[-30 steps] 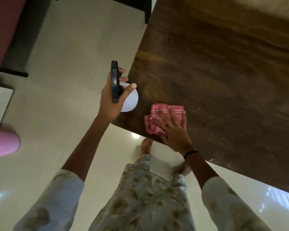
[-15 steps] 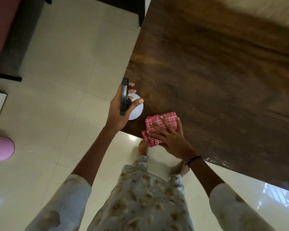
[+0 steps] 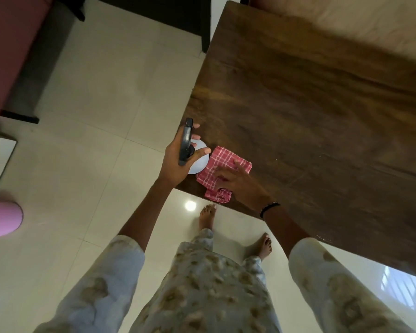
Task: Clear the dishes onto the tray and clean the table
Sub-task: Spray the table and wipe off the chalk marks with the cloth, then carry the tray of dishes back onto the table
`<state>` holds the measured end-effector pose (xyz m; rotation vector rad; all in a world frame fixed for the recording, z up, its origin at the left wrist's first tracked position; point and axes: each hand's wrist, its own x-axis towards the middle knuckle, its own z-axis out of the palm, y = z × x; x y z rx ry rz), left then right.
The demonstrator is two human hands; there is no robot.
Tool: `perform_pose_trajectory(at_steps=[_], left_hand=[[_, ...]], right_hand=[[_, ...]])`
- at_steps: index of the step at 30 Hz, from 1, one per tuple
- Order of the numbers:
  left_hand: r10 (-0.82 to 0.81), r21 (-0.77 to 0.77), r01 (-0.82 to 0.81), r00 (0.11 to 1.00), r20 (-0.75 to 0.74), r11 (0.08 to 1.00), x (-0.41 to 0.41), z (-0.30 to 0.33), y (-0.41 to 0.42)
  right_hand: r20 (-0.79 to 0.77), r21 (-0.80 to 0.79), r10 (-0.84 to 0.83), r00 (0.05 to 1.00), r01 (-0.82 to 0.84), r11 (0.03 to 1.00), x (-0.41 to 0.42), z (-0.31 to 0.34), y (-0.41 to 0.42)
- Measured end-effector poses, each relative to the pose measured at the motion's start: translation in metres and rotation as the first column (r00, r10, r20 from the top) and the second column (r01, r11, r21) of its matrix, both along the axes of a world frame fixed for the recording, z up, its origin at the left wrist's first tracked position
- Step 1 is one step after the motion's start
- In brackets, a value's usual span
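Note:
A dark wooden table [image 3: 322, 111] fills the right of the view. On its near left corner lies a red-and-white checked cloth [image 3: 220, 162], partly bunched at the table's edge. My right hand [image 3: 240, 181] presses flat on the cloth with straight fingers. My left hand [image 3: 178, 159] grips a white spray bottle [image 3: 198, 159] with a black trigger head [image 3: 185, 143], held upright just off the table's left edge, beside the cloth. No dishes or tray are in view.
Pale glossy floor tiles [image 3: 94, 116] spread to the left and below. My bare feet [image 3: 207, 216] stand by the table's corner. A dark red sofa [image 3: 7, 44] sits at the upper left, a pink object [image 3: 0, 219] at the left edge.
My right hand has slid the cloth along the table's near corner, and one end now bunches at the edge. My left hand keeps holding the spray bottle beside it.

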<state>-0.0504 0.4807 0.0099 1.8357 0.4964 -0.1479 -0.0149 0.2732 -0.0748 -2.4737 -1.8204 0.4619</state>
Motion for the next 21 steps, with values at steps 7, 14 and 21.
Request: perform_pose_trajectory(at_steps=[7, 14, 21], left_hand=[[0.056, 0.091, -0.056, 0.998, 0.006, 0.994, -0.007, 0.008, 0.002], [0.473, 0.187, -0.467, 0.881, 0.010, 0.864, -0.073, 0.027, -0.049], [0.327, 0.153, -0.314, 0.943, -0.066, 0.937, -0.093, 0.079, -0.181]], right_hand=[[-0.084, -0.126, -0.171, 0.982, 0.159, 0.979, -0.010, 0.036, 0.011], [-0.368, -0.011, -0.463, 0.807, 0.494, 0.869, -0.018, 0.095, -0.063], [-0.390, 0.030, -0.656, 0.646, 0.721, 0.692, -0.043, 0.158, -0.215]])
